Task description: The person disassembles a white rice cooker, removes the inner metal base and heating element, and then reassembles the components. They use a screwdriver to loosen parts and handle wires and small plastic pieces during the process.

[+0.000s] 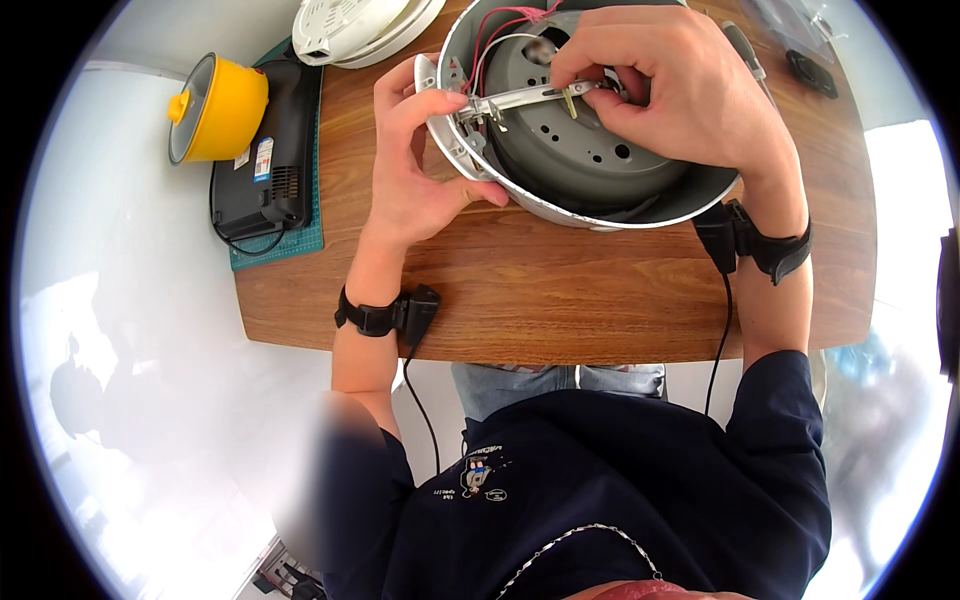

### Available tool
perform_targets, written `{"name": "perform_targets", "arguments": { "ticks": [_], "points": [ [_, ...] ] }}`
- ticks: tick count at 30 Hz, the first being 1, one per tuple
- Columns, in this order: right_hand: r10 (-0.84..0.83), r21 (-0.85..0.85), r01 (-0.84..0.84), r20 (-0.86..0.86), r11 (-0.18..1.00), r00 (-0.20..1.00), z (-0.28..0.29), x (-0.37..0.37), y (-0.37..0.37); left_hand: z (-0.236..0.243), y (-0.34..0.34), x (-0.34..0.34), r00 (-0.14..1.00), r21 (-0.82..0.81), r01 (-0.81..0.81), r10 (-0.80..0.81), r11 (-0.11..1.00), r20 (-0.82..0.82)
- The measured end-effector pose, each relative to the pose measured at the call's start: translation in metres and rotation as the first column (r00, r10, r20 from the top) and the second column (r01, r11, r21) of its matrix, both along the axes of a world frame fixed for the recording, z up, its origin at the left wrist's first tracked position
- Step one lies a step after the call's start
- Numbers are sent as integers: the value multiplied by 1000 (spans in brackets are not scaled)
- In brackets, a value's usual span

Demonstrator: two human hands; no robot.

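A round metal appliance shell (640, 222), grey inside and looking like an upturned rice cooker body, lies at the far middle of the table. My left hand (412, 150) grips its left rim by the white panel (440, 130), index finger on the end of a thin metal lever (525, 97). That lever runs across the opening toward the middle. At its other end my right hand (680, 85) has its fingers pinched together beside a short yellowish sleeve (571, 104); the fingers hide what lies between them. Red and white wires (490, 40) loop at the upper left inside.
The wooden table (600, 300) carries a white lid-like part (350, 35) at the back. To the left, a yellow pot (230, 110) and a black appliance (285, 190) rest on a green mat (310, 240). A small black part (810, 75) lies far right. Cables trail from my wrist straps.
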State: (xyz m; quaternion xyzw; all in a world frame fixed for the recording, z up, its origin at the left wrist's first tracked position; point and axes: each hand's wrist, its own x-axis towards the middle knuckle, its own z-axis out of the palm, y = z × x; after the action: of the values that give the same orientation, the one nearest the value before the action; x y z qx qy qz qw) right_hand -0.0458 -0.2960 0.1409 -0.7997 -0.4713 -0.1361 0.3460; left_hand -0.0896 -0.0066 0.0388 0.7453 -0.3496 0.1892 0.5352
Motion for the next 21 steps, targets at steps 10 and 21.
{"name": "perform_targets", "arguments": {
  "ticks": [10, 21],
  "points": [
    [3, -13, -4, -27, 1000, 1000, 0, 2, 2, 15, 3, 2, 996, 166, -86, 82, 982, 31],
    [5, 9, -4, -10, 1000, 1000, -4, 4, 0, 11, 2, -9, 965, -70, -52, 32, 996, -259]
  ]
}}
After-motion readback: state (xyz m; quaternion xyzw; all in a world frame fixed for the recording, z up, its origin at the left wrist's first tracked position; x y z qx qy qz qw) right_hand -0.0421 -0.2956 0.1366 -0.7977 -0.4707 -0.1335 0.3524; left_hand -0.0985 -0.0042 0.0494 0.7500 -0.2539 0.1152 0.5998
